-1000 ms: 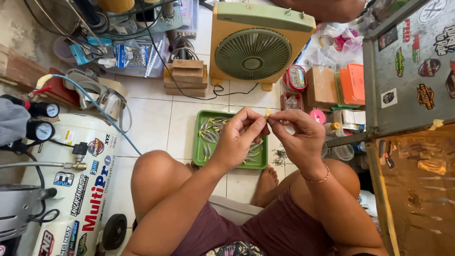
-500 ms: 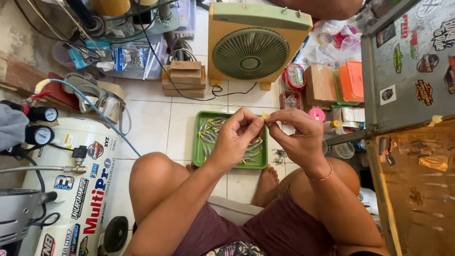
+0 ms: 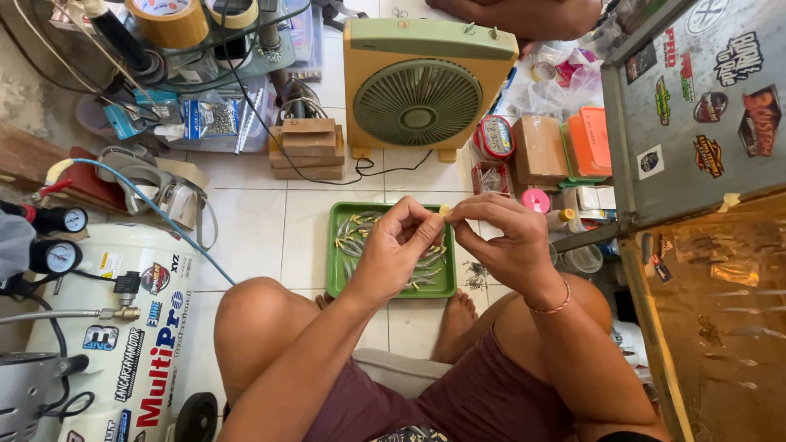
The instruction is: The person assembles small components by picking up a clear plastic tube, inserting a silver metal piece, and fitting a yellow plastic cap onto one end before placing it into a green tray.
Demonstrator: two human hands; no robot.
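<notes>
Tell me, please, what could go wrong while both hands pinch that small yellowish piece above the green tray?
The small yellowish piece is held only by the fingertips of the left hand and right hand, so it could slip. It sits near the edge of the green plastic tray, so it might miss the tray and land on the white tiled floor among scattered bits. The tray also lies close to the bare foot, which could nudge it.

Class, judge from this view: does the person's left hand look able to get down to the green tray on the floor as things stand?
Probably yes. The left hand is right above the green tray, with nothing between them; though its fingertips pinch a small yellowish piece together with the right hand.
</notes>
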